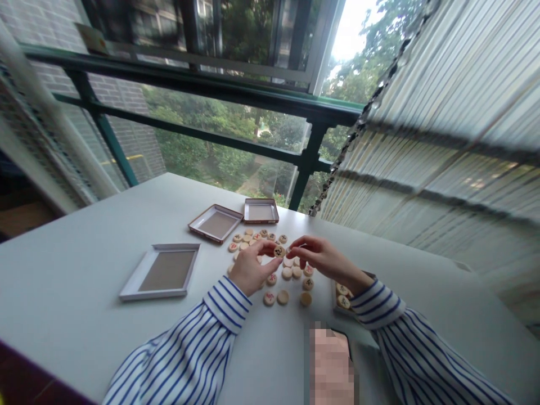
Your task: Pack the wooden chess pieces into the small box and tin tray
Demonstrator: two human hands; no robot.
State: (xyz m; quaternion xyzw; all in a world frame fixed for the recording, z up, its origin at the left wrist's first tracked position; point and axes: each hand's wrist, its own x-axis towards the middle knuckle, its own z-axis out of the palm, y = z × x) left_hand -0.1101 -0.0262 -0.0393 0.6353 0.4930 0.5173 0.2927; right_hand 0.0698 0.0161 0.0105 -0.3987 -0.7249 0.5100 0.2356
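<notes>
Between its thumb and fingertips, my left hand (252,266) pinches a Chinese chess piece (279,252), a round wooden disc with a dark character facing me. Just right of it hovers my right hand (323,257), fingers bent and apart, with nothing plainly in them; whether a fingertip touches the piece, I cannot tell. Below and behind both hands, several more discs lie loose on the white table (80,247). Some show red characters, like the piece (269,298) in front; others are dark-lettered or blank side up, like the plain piece (306,298). My hands hide part of the spread.
A shallow white-rimmed tray (126,293) lies to the left. Two brown-edged box parts (192,226) (261,221) sit at the back. Under my right wrist, a box (337,309) holds several pieces. A blurred-out, dark-edged object (333,365) lies in front. Beyond are a railing and window.
</notes>
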